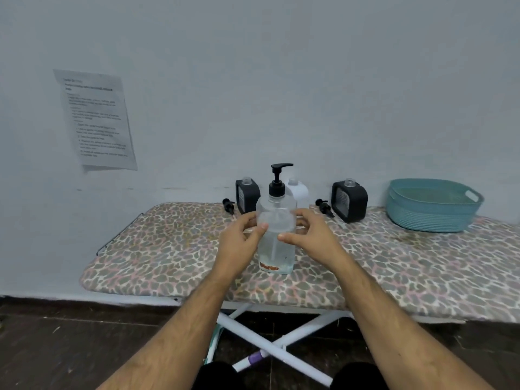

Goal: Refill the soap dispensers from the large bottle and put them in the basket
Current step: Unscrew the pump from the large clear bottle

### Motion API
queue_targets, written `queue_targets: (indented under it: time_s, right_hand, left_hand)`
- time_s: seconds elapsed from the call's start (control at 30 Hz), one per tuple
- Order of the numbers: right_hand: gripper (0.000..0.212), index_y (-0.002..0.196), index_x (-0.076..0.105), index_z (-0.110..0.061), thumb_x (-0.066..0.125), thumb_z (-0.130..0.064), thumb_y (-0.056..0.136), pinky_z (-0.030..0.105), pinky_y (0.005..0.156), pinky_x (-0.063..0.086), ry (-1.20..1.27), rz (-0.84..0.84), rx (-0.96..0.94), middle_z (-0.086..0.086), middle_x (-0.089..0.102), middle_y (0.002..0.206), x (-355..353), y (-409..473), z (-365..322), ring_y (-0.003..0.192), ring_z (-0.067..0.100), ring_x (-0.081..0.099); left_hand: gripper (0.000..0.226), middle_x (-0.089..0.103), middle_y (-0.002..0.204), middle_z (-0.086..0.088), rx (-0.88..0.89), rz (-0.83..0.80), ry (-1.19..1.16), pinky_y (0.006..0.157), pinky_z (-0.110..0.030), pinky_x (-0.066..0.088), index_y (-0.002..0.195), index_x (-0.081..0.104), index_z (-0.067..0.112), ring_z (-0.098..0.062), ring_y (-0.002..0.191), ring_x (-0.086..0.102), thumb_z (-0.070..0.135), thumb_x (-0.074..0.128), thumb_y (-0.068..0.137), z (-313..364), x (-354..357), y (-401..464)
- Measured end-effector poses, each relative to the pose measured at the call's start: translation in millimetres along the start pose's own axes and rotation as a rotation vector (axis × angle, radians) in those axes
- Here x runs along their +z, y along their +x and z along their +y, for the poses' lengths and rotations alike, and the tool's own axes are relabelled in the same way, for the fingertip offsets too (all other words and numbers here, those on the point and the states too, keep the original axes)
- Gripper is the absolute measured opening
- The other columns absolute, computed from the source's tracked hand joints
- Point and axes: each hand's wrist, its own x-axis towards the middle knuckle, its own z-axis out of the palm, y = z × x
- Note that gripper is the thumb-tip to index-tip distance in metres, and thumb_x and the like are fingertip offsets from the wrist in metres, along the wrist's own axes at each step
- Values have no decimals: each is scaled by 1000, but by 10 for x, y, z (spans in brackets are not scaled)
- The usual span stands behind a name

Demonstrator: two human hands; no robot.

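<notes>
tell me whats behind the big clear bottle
A white dispenser stands behind the large bottle, mostly covered by it; only its right shoulder and neck show. Whether its pump lies nearby is hidden.

Wall sheet (95,121) print too blurred.

large bottle (277,235) front-centre on board (168,249) | dispensers (349,201) behind | basket (433,205) right

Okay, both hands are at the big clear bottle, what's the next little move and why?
Probably steady the large bottle with the left hand and unscrew its black pump with the right hand: the pump is on, while the dispensers behind stand open.
</notes>
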Motion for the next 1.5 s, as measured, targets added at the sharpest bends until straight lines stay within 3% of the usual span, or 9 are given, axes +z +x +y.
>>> queue_targets:
  time_s: [0.23,0.4,0.53,0.63,0.77,1.03,1.3,1.43,1.5]
  right_hand:
    - [95,138,40,-26,84,-56,59,41,96,53,71,-18,20,1,61,127,91,-49,54,112,16,62]
    - [108,143,31,-37,86,-57,52,36,99,48,143,95,-26,-6,51,138,286,24,19,122,13,54]
    - [92,126,38,-46,85,-60,48,27,86,51,117,169,-18,-18,55,123,393,70,39,112,5,57]
    - [83,118,45,-41,85,-60,48,26,77,55,114,215,-11,-18,61,109,422,105,67,96,-1,62]
    - [71,111,46,-44,84,-55,52,12,65,51,112,282,-27,-25,62,97,463,105,91,88,-8,62]
    - [72,111,45,-37,83,-61,55,39,73,59,25,400,-47,-13,64,100,549,104,139,90,7,65]
    - [68,105,44,-36,84,-61,56,22,64,53,20,405,-79,-17,61,93,587,66,134,84,-1,62]
    - [69,109,45,-36,82,-60,55,28,72,56,25,407,-71,-16,61,100,561,62,153,92,3,62]
    - [68,108,45,-38,83,-58,55,19,70,54,35,403,-70,-22,61,98,549,65,152,90,-3,62]
  left_hand:
    - [41,66,120,14,26,57,-110,91,-15,48,132,61,18,6,111,60,39,62,97,273,66,215]
    - [39,68,128,8,80,-140,-124,105,-28,46,132,62,21,-4,122,60,31,66,95,577,-13,472]
    - [21,73,118,13,46,-337,-122,102,-26,46,119,66,28,-1,114,64,20,58,102,682,-11,584]
    - [19,75,114,10,54,-364,-125,97,-21,50,118,65,23,-4,108,67,18,56,102,677,-6,625]
    - [15,77,102,5,110,-289,-143,89,-19,51,109,68,23,-6,100,70,15,59,100,640,62,581]
    - [13,76,96,9,134,16,-48,97,-41,55,96,70,35,-7,97,71,28,76,87,630,255,449]
    - [27,74,109,15,35,94,-79,101,-31,52,117,73,26,3,106,66,34,70,91,671,190,277]
    - [17,75,97,20,7,105,-154,95,-25,53,107,76,27,7,98,67,26,72,90,617,80,245]
    - [15,77,93,15,0,112,-216,91,-26,54,101,75,27,2,95,70,23,76,88,601,31,256]
